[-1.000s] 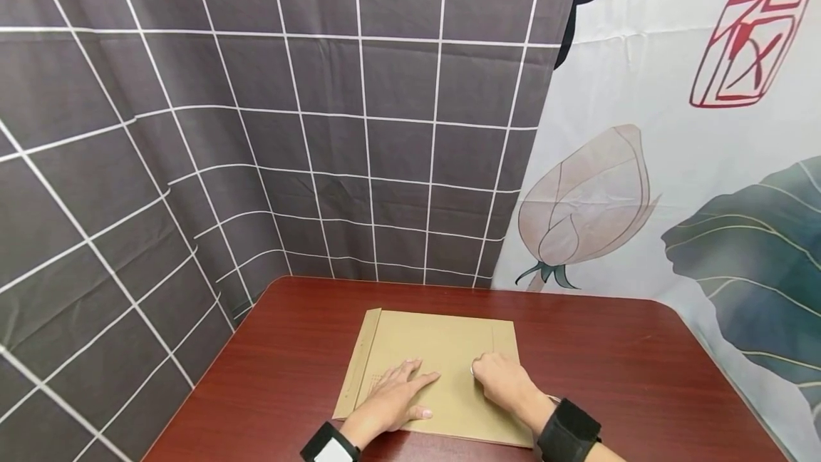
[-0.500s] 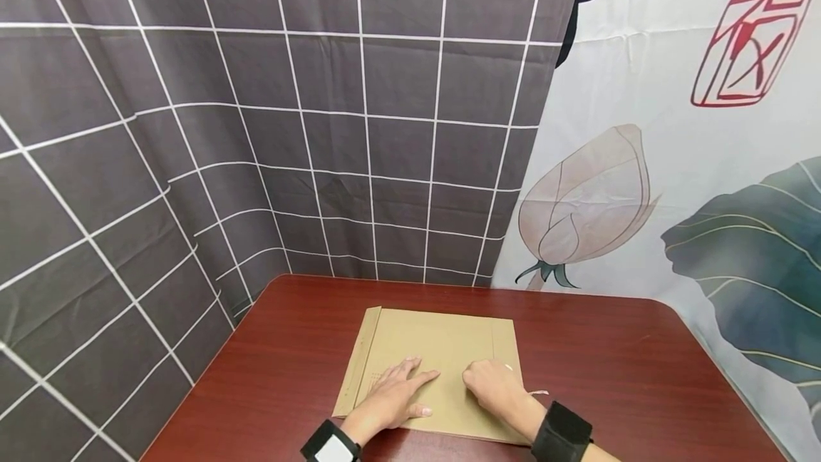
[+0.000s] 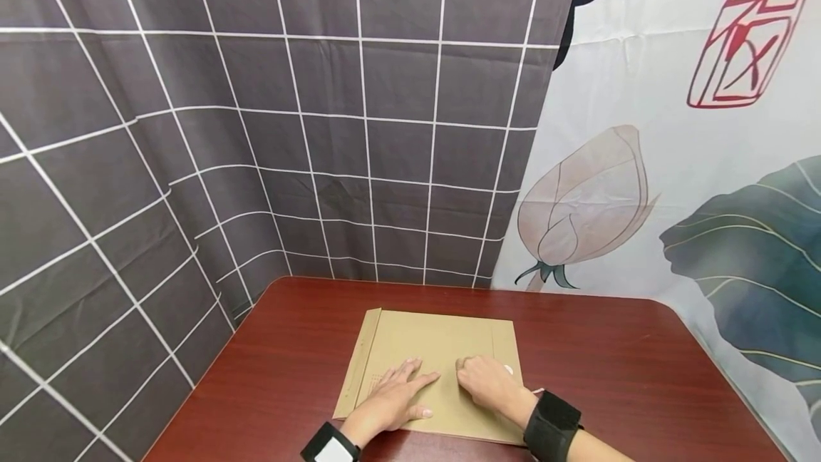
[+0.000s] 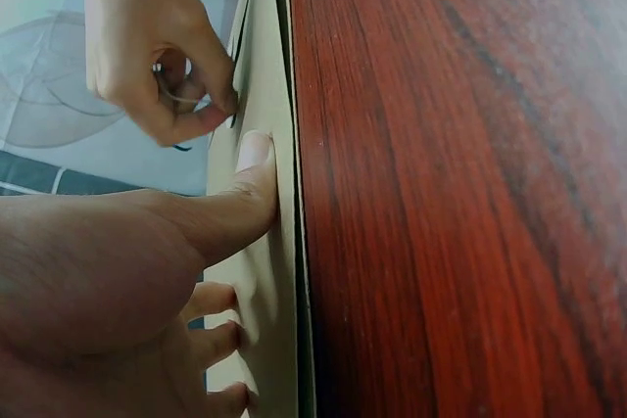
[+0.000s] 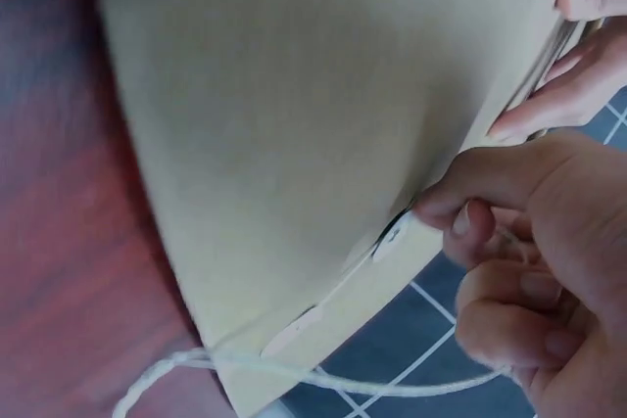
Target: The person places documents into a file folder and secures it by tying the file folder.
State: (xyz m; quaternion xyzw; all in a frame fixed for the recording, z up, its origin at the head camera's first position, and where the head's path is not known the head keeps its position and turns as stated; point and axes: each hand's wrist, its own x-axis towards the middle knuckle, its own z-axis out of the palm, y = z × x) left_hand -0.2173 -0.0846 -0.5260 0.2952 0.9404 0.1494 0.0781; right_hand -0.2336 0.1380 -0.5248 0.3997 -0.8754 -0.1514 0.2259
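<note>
A tan kraft document envelope (image 3: 436, 337) lies flat, a folded strip running down its left side. My left hand (image 3: 393, 398) rests on it with fingers spread; in the left wrist view the thumb (image 4: 253, 156) presses close to the near edge. Over the right half, my right hand (image 3: 490, 381) is curled and holds a white string (image 5: 343, 386). The string trails from the curled fingers across the envelope's corner in the right wrist view. By the thumb and index finger sits a white round button (image 5: 394, 237), partly covered, with a second white button (image 5: 292, 330) farther along the flap.
The envelope lies on a reddish-brown wooden table (image 3: 616, 369). A grey curtain with white grid lines (image 3: 398, 148) hangs behind and at the left. At the right is a white cloth with a printed lotus bud (image 3: 590, 198). Black bands wrap both wrists.
My right hand has moved left across the envelope, and a white button now shows to its right. The left hand and the envelope have stayed in place.
</note>
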